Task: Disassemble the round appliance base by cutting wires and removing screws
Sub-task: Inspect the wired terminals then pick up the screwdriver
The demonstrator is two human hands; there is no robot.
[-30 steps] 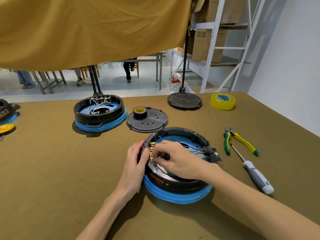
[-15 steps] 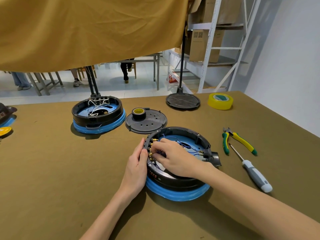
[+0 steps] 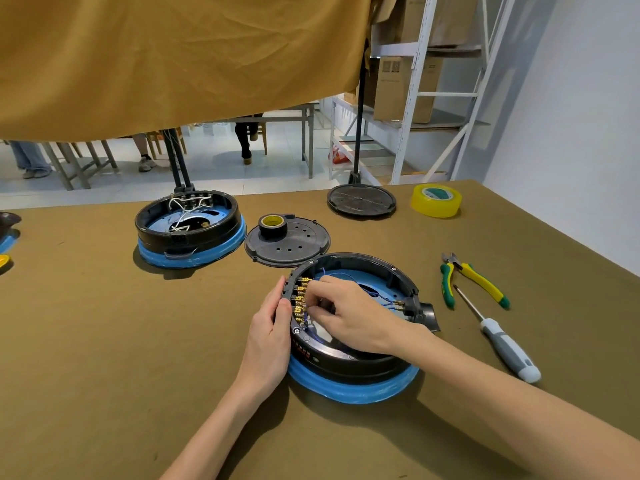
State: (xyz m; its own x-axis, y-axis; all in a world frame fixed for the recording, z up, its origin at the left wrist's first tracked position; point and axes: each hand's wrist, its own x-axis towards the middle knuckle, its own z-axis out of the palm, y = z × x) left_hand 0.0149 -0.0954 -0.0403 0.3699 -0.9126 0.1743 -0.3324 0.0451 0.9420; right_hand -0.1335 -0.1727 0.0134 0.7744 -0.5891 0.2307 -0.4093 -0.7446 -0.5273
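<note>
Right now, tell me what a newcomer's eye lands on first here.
The open round base with its blue rim sits front and centre, the left hand bracing its side while the right hand works at the row of brass terminals inside. A second opened base stands behind to the left; the cutters and screwdriver lie unused to the right.

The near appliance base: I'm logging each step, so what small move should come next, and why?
Probably keep the left hand braced on the near appliance base rim while the right hand fingers work a wire off the brass terminals. The fingers are curled right at that row; whether they grip anything can't be seen. The cutters and screwdriver lie untouched on the table.
</note>
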